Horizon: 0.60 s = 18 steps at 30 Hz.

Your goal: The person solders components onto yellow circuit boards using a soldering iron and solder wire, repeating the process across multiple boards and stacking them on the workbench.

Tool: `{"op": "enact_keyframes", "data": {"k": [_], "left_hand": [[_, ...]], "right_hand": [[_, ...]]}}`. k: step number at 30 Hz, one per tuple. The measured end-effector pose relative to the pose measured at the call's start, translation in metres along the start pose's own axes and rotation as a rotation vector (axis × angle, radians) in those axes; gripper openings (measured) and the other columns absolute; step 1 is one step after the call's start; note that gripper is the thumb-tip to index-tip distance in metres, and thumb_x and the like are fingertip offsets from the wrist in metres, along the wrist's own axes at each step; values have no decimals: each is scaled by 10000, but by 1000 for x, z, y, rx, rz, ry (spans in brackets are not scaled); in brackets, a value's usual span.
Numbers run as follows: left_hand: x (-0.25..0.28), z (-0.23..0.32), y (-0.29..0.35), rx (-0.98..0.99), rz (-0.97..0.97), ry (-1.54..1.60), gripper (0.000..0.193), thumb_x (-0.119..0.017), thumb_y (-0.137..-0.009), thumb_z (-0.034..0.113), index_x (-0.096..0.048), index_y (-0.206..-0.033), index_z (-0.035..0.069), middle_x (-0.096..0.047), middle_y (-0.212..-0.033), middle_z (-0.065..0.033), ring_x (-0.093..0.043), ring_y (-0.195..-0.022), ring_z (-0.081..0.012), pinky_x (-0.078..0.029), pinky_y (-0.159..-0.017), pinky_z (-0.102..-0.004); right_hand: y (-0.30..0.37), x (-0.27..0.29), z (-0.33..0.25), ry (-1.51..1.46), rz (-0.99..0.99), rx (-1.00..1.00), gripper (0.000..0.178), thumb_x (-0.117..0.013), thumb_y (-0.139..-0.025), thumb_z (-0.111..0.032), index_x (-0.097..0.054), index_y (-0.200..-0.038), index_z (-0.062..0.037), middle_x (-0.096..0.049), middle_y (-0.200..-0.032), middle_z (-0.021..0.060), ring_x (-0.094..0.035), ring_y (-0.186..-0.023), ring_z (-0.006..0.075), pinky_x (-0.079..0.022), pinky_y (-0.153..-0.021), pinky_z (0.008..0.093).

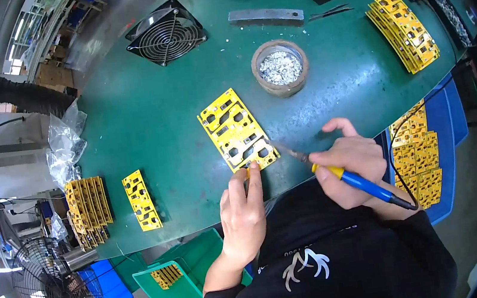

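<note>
Black shirt fabric [355, 260] fills the foreground; above it the left hand [241, 216], fingers loosely extended, touches the near edge of a yellow circuit board [236, 130], any thumb grip hidden, while the right hand [350, 165] curls closed around a blue-and-yellow soldering iron [370, 187]. Flat on the green table [155, 111], the board lies just beyond the left fingertips, left of the right hand. It looks light, stiff and rather fragile, best held by its edges.
</note>
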State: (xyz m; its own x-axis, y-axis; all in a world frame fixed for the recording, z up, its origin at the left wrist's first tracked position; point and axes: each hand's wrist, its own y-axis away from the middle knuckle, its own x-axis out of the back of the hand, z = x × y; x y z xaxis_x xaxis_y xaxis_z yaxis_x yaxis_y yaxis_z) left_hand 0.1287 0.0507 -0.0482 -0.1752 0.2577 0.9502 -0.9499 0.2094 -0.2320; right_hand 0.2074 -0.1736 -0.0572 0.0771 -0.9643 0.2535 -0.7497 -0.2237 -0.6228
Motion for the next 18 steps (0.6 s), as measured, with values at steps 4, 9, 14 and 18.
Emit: {"op": "enact_keyframes", "data": {"k": [4, 9, 14, 18], "left_hand": [[-1, 0, 1, 21, -3, 39, 576, -634, -808, -110, -630, -1381, -55, -607, -1233, -205, -672, -892, -346, -575, -791, -424], [-10, 17, -6, 36, 137, 126, 355, -778, -876, -42, -742, -1224, 22, -715, -1120, -119, -753, -869, -306, -612, -708, -375], [-9, 29, -9, -13, 209, 322, 303, -822, -858, -20, -751, -1150, 19, -717, -1073, -125, -738, -825, -268, -596, -688, -352], [2, 14, -6, 69, 269, 373, 164, -802, -890, -16, -722, -1032, 2, -700, -1015, -113, -683, -720, -228, -554, -599, -336]], "right_hand": [[-7, 12, 4, 163, 106, -20, 262, -784, -794, 23, -781, -1056, 17, -761, -801, 110, -730, -680, 222, -554, -920, 465], [-11, 7, 16, 279, 58, -71, 299, -805, -855, 5, -768, -1153, 2, -780, -881, 125, -753, -762, 225, -545, -938, 447], [-5, -10, 19, 204, -16, 47, 392, -848, -855, -94, -746, -1227, -24, -778, -997, 140, -766, -894, 250, -558, -943, 448], [-2, -22, 11, 138, -107, 30, 560, -882, -823, -179, -685, -1321, -14, -738, -1138, 204, -733, -1062, 336, -541, -995, 498]]}}
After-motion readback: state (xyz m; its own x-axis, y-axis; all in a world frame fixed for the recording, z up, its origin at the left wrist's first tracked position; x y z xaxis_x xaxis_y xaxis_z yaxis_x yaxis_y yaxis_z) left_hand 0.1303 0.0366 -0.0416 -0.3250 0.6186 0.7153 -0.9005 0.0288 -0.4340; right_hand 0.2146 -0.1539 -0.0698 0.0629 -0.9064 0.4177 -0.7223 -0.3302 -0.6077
